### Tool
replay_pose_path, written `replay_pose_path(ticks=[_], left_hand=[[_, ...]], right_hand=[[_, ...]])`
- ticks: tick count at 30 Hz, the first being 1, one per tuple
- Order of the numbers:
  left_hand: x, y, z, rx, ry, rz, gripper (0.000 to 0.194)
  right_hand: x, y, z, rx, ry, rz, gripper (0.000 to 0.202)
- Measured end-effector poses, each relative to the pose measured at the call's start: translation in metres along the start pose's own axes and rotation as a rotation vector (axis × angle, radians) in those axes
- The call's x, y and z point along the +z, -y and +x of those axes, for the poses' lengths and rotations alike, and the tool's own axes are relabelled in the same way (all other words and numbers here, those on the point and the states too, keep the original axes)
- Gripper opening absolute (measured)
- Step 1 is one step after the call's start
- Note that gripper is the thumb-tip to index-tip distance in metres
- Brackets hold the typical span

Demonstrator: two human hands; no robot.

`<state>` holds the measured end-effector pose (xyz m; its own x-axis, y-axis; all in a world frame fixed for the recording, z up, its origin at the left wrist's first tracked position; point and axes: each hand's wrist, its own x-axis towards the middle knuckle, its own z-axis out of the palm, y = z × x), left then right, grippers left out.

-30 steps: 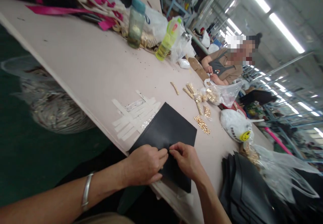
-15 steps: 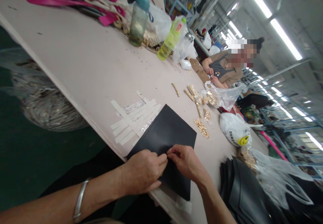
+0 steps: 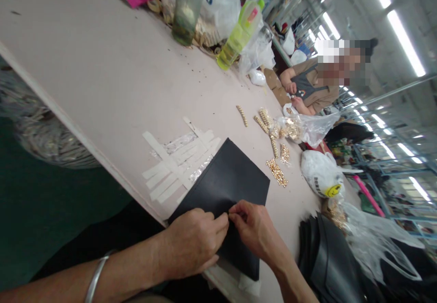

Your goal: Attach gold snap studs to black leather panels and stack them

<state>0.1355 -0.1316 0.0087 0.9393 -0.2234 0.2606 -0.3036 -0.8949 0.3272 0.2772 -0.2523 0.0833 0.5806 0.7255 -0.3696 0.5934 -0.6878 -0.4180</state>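
Note:
A flat black panel (image 3: 235,171) lies at the table's near edge. Over its middle, my left hand (image 3: 198,243), with a silver bangle on the wrist, is closed in a pinch. My right hand (image 3: 252,230) also pinches, its fingertips meeting those of my left hand. Whatever is between the fingertips is too small to make out. Pale strips (image 3: 170,171) lie left of the panel. Beyond it are small gold metal pieces (image 3: 277,172) and gold stacks (image 3: 262,123).
A blue-grey bottle (image 3: 187,13) and a yellow-green bottle (image 3: 239,36) stand at the back beside plastic bags. A white bag (image 3: 319,173) and stacked black pieces (image 3: 334,257) are on the right. Across the table (image 3: 112,75) sits a person (image 3: 310,84).
The camera view has shifted and tilted slightly, so the bottles appear larger and higher. Both hands keep their pinch over the black panel, with little visible movement.

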Motion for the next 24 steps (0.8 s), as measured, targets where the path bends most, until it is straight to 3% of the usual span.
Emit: replay_pose_path(ticks=[6, 15, 24], left_hand=[[-0.004, 0.001, 0.0, 0.009, -0.002, -0.003, 0.055], [-0.001, 0.0, 0.001, 0.007, -0.011, -0.01, 0.053], [-0.007, 0.0, 0.001, -0.002, -0.017, -0.013, 0.049]], right_hand=[[0.003, -0.007, -0.006, 0.049, -0.017, 0.066, 0.016], [0.014, -0.018, -0.012, -0.22, -0.113, 0.01, 0.018], [0.015, -0.022, -0.012, -0.051, -0.141, 0.117, 0.014]])
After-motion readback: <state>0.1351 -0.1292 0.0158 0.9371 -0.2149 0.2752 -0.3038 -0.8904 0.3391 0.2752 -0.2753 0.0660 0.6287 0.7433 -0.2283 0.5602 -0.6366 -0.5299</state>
